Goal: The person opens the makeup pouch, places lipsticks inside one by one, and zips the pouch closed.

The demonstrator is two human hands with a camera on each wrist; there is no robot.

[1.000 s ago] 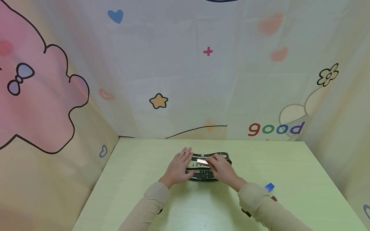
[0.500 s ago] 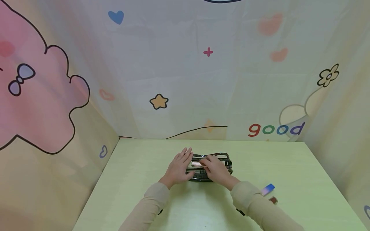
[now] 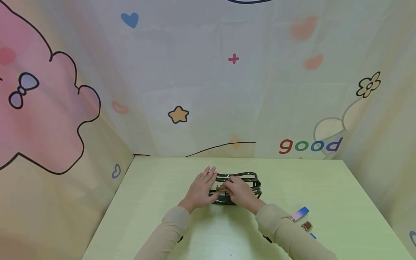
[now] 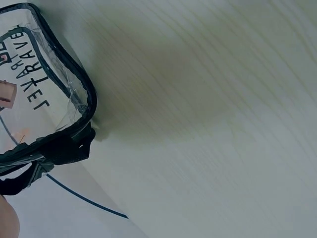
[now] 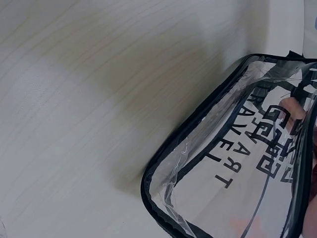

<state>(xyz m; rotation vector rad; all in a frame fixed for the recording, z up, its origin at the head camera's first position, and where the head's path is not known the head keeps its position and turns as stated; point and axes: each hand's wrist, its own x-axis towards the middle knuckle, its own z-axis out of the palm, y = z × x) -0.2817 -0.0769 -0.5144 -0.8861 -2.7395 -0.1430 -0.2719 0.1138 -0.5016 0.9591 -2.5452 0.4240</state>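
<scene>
From the head view, I've got the left hand (image 3: 199, 189) laid over one end of a clear, black-edged bag (image 3: 224, 198), fingers straight and thumb spread wide. The right hand (image 3: 241, 191) is over the bag's middle, fingers curled, pinching a small brownish item (image 3: 221, 188) that points toward the left hand. Whether that item is above the bag's mouth or inside it, I can't tell from here.

Checking edges: the bench (image 3: 156, 191) runs well out beyond the left hand before its side edge, and there's a broad stretch nearer than both hands. Ahead of the fingers the strip is shorter, ending at a printed curtain (image 3: 208, 72). To the right hand's right, just outside its forearm, lie a blue-and-pink stick (image 3: 300, 213), a brown spool-like piece (image 3: 307, 226) and a blue scrap (image 3: 313, 235), the scrap right against the sleeve (image 3: 292, 231).

Over to the left wrist: the bag's rounded black corner stands on the bench, dark lettering (image 4: 30, 74) across its clear side, and a pinkish blunt end (image 4: 7, 94) shows there, partly cut off.

Right wrist now: the bag's other end, plastic creased inside the black piping (image 5: 198, 115). Something skin-toned (image 5: 293, 107) shows through, too unclear to name.
</scene>
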